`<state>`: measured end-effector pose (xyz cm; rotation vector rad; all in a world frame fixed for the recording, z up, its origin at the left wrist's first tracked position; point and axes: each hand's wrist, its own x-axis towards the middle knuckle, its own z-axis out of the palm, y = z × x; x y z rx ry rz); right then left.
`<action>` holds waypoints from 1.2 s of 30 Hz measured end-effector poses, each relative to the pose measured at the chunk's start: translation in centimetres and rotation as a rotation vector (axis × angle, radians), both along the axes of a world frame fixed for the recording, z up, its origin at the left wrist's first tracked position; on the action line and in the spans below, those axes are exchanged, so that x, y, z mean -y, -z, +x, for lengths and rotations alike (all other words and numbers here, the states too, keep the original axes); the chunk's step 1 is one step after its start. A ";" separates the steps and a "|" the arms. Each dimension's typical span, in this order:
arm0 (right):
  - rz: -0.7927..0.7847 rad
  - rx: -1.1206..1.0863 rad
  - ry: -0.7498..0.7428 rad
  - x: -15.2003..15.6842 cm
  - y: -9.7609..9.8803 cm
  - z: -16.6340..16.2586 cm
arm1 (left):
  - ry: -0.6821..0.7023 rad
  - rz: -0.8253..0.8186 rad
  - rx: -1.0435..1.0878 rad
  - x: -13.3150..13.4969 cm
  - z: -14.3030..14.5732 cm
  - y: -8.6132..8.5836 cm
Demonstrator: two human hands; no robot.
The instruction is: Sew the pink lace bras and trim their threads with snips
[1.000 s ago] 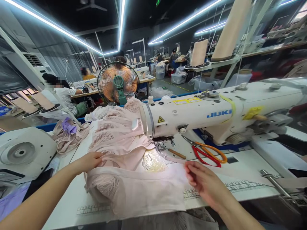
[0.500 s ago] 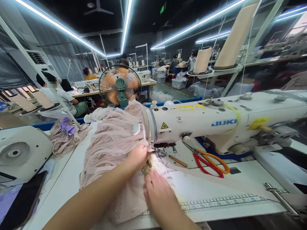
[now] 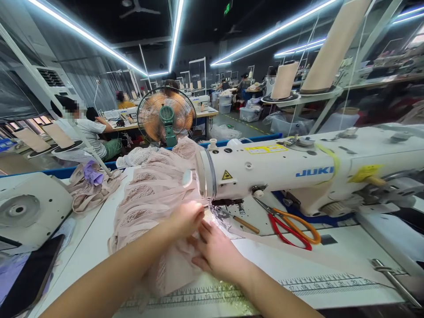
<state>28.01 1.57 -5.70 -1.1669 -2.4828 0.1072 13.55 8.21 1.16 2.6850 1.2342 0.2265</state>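
My left hand point(image 3: 188, 218) is closed, thumb and fingers pinching pale pink lace-trimmed fabric point(image 3: 145, 194) just in front of the needle area of a white JUKI sewing machine point(image 3: 265, 170). My right hand point(image 3: 220, 254) lies close against it, gripping the fabric's near edge with its fingertips; part of the grip is hidden. Gathered lace and smooth strips of the fabric pile up to the left of the machine head. A narrow pale strip point(image 3: 285, 243) runs from the needle area rightward across the table.
Right of the needle lie scissors point(image 3: 294, 227) with red and orange handles and a wooden-handled tool point(image 3: 245, 224). A printed ruler point(image 3: 314, 285) follows the table's front edge. A dark phone-like slab point(image 3: 33, 278) lies left. Beyond stand a fan point(image 3: 166, 115), thread cones point(image 3: 284, 80) and a seated co-worker point(image 3: 89, 132).
My right hand has moved up and slightly right, closer to my left hand. My left hand has shifted slightly left and down. The fabric's front edge has moved up a little, baring more of the ruler.
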 end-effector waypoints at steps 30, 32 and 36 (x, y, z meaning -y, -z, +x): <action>0.400 0.084 0.013 5.0 1.9 5.1 | 0.189 0.177 -0.216 1.7 0.9 3.5; 0.412 0.062 0.033 4.9 1.9 5.2 | 0.178 0.166 -0.219 1.5 1.0 3.4; 0.426 0.029 0.066 5.0 1.8 5.0 | 0.166 0.148 -0.238 1.2 1.2 3.1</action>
